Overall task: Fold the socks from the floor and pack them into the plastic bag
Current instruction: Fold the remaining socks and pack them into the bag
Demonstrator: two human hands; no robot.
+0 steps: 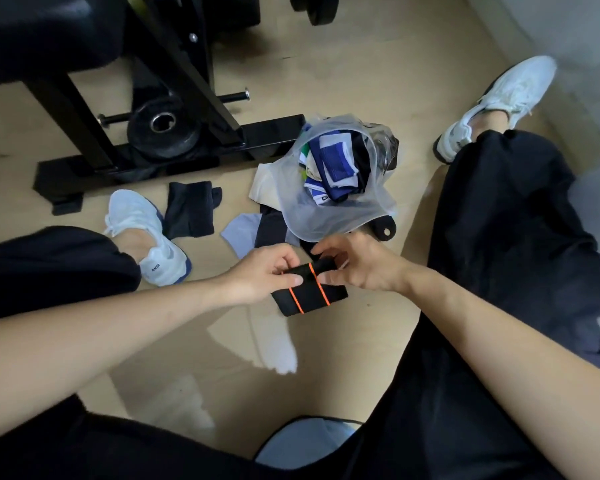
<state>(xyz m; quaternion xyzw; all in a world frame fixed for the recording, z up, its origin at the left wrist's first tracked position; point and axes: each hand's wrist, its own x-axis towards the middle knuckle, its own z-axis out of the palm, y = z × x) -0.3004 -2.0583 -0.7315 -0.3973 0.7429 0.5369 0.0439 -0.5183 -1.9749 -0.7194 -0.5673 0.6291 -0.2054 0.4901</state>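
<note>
Black sock [305, 292], two orange stripes, folded; left hand [267, 275] and right hand [357, 268] each pinch it in a narrow grip.

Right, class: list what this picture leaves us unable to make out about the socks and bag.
Head view, count of folded socks in the translucent plastic bag: overlapping, veiled by its cloudy wall.
Head view, upper end of the black orange-striped sock: covered by left hand and right hand.
</note>
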